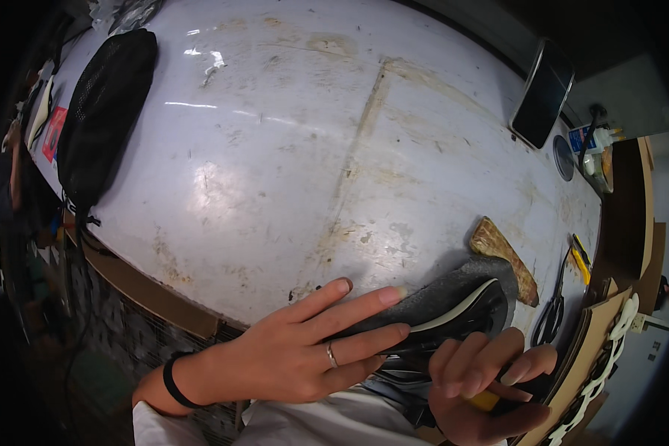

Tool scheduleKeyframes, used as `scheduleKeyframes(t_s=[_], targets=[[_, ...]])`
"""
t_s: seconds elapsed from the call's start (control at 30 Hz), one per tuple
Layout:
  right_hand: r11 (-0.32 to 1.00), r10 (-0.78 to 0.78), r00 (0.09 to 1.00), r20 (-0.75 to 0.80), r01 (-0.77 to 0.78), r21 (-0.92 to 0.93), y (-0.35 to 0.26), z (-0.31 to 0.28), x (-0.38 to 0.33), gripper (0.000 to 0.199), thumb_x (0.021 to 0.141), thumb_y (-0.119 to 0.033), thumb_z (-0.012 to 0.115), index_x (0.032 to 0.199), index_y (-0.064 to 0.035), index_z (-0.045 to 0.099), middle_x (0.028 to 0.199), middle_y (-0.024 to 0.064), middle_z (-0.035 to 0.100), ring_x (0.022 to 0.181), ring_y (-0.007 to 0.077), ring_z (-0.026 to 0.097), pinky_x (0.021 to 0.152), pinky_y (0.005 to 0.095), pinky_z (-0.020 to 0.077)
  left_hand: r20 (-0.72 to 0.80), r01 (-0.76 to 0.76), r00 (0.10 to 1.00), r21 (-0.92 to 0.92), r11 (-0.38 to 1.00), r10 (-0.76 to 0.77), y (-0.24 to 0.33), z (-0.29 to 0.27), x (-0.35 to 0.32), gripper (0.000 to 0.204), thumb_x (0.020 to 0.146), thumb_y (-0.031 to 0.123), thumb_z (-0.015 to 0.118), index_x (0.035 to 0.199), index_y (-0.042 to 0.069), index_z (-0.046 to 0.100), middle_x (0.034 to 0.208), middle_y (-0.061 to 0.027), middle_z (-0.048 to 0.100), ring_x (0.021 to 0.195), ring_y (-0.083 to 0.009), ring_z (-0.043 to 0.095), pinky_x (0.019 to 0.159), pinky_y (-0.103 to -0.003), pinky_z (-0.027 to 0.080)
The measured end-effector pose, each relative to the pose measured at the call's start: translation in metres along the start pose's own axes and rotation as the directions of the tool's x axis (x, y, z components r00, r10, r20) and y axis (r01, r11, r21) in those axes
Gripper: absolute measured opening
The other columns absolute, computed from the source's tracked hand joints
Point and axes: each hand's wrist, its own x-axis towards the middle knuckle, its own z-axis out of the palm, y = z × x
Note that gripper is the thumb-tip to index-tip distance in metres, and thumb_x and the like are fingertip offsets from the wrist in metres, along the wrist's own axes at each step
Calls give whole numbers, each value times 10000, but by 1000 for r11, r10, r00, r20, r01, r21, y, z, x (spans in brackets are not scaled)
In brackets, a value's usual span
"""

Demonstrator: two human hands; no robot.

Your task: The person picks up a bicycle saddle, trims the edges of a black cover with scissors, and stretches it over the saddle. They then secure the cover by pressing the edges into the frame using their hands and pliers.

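A black, glossy piece with a curved cream strip and a dark grey edge, which looks like a shoe upper [461, 296], lies at the table's near edge. My left hand [293, 346] rests flat across its left end, fingers stretched and apart, with a ring and a black wristband. To the right, just in front of the piece, my right hand [483, 383] is curled closed around a small yellow thing [485, 401]. Only a bit of yellow shows between the fingers, so its kind is hidden. The near part of the black piece is covered by both hands.
A brown-stained wedge-shaped block [504, 259] touches the piece's far side. Black-handled scissors [550, 316] and a yellow cutter [580, 260] lie to the right. A phone [544, 95] leans at the far right near a white bottle [583, 139]. At left lies a black mesh bag [108, 111].
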Motion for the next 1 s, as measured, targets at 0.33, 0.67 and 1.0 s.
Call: scheduleKeyframes(t_s=[0.33,0.67,1.0], targets=[[998,9,1000,-7,-8,65,-3,-3,2,565,1067,-614,417,1294,-101,490,1020,91,525,781,184,489,689,362,425,-20,12,1000,-29,1000,-13,-1,2,0,44,856,203,829,875,205,790,1393,45,673,1431,-292,525,1237,-486,316],[995,58,998,-33,-55,88,-5,1,4,509,1086,-605,375,1185,-115,473,922,57,445,706,162,388,652,353,369,-27,29,999,-46,999,-31,0,4,0,77,854,200,835,823,192,765,1378,49,681,1420,-285,537,1247,-482,310],[966,102,984,-144,-63,252,-10,-2,5,490,1094,-611,357,1141,-136,467,895,33,418,695,151,335,660,340,333,-11,48,999,-167,985,-50,-5,1,4,71,822,167,861,885,192,838,1343,40,687,1419,-295,536,1171,-490,398]])
